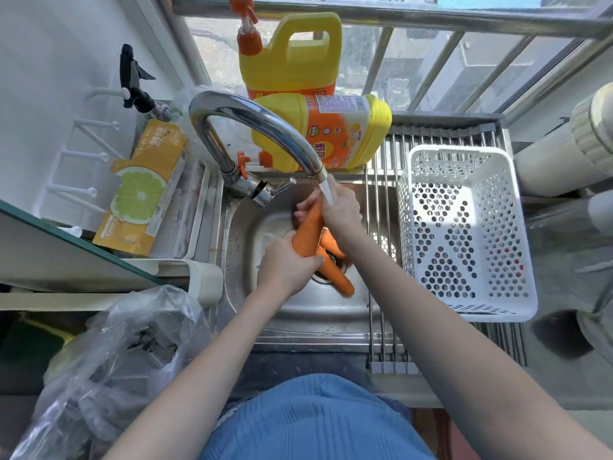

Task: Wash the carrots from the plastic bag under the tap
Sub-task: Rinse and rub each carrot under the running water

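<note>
**Rinsing a carrot beneath the running tap: hazards and materials**

Watching from my remote post, I see the left hand (288, 264) gripping the thick end of a carrot (308, 232), while the right hand (341, 210) wraps its narrow upper end directly under the stream from the curved chrome tap (252, 127). Other carrots (335, 277) lie over the drain of the stainless sink (298, 310).

Risks, as I judge them: the wet, tapered root may slip from either grip and strike the steel basin; water deflecting off the right hand could splash toward the cardboard box (146, 187) on the left.

Materials: smooth conical carrots; brushed metal basin; a crinkled translucent plastic bag (116, 353) slumped on the surface at lower left; a rigid perforated white basket (464, 227) resting on a roll-up rod rack (384, 194); glossy yellow detergent jugs (318, 134) behind.
</note>
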### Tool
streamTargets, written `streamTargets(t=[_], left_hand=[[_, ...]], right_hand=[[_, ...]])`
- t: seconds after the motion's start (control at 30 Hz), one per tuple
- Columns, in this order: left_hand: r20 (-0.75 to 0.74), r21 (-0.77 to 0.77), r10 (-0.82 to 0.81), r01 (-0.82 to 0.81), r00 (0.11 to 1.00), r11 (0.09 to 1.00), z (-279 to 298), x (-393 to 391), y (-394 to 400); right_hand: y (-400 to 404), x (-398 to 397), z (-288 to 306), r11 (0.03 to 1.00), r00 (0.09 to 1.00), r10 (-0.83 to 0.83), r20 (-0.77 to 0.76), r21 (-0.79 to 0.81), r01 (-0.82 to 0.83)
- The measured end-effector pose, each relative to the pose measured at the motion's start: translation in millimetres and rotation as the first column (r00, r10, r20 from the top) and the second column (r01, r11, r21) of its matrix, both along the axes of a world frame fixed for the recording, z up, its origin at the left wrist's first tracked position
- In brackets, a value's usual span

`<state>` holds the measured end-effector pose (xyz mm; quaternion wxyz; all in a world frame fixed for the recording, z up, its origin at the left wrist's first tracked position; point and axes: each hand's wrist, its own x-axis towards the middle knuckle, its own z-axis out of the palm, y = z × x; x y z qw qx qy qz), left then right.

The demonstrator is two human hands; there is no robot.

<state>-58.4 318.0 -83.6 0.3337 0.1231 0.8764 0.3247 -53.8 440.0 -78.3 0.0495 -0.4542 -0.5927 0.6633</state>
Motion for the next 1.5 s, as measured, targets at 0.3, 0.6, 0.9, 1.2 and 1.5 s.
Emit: streamTargets(t=[0.3,0.6,0.9,1.2,1.5], left_hand=[[-0.037,0.022,0.023,-0.022,0.999,1.0,2.6,1.8,-4.4],[-0.043,0.045,-0.054,0.056,0.998,0.997,-4.0,5.8,-2.6],[0.878,0.411,-0.271,-0.329,0.395,0.851,2.8,-13.7,-11.2],[0.514,0.201,0.087,-0.218,0.854,0.955,3.5,-2.6,25.9],[0.058,0.245,0.097,-0.108,0.994,0.964,-2.4,6.0,26.8]], right_hand=[[-0.4,12.2,-7.6,0.728,0.953,-0.201,-0.225,-0.686,-0.008],[6.3,8.6,4.4,0.619,0.948,-0.303,-0.094,-0.776,0.121],[-2.7,4.9,12.3,0.758,0.959,-0.054,-0.279,-0.637,-0.143],[5.5,-15.6,21.7,0.891,0.984,-0.173,0.047,-0.417,0.177],[-1.0,-17.2,13.3,0.902,0.99,-0.097,-0.103,0.412,0.131]])
